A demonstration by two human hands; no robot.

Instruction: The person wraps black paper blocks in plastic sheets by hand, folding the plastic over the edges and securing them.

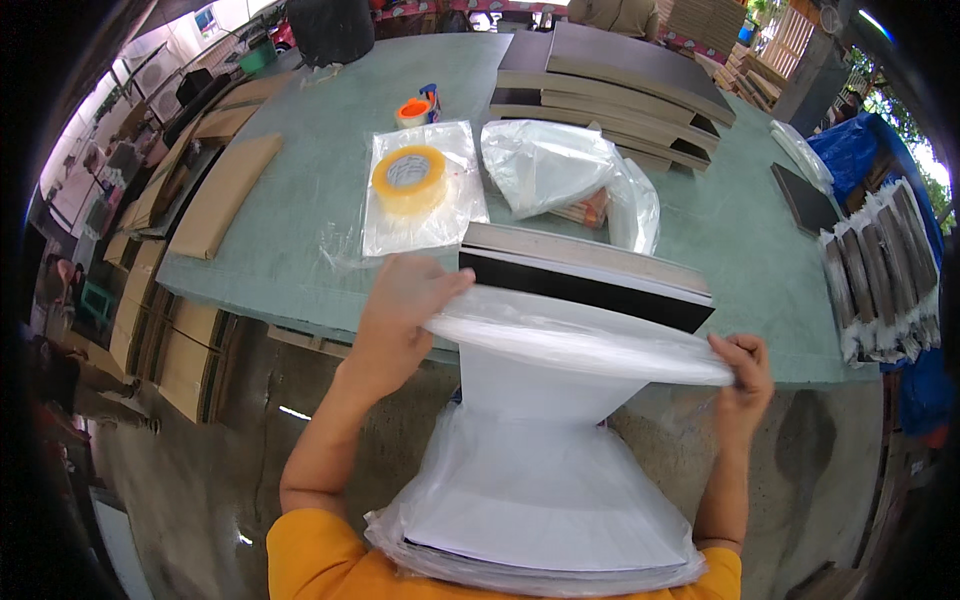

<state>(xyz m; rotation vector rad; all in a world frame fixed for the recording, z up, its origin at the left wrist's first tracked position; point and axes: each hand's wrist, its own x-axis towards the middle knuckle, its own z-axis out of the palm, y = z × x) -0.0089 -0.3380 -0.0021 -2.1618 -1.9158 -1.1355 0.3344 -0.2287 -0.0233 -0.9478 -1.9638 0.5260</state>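
A long white panel [550, 385] slopes from my body to the table's front edge, its near part covered in clear plastic film [560, 570]. Across its middle runs a bunched band of clear plastic [580, 338], pulled wide. My left hand [405, 315] is closed on the band's left end, and my right hand [742, 380] grips the right end. Beyond the band, the panel's far end shows layered white, black and grey edges [590, 285] at the table. Farther off, a roll of yellowish clear tape [408, 203] lies on flat clear bags [385, 238], beside a crumpled plastic bag [545, 165].
Dark boards [640, 75] are stacked at the back of the green table [300, 190]. A small orange tape dispenser [412, 112] stands near the bags. Cardboard pieces [225, 195] lean at the left. Plastic-wrapped brown strips [885, 265] hang over the right edge.
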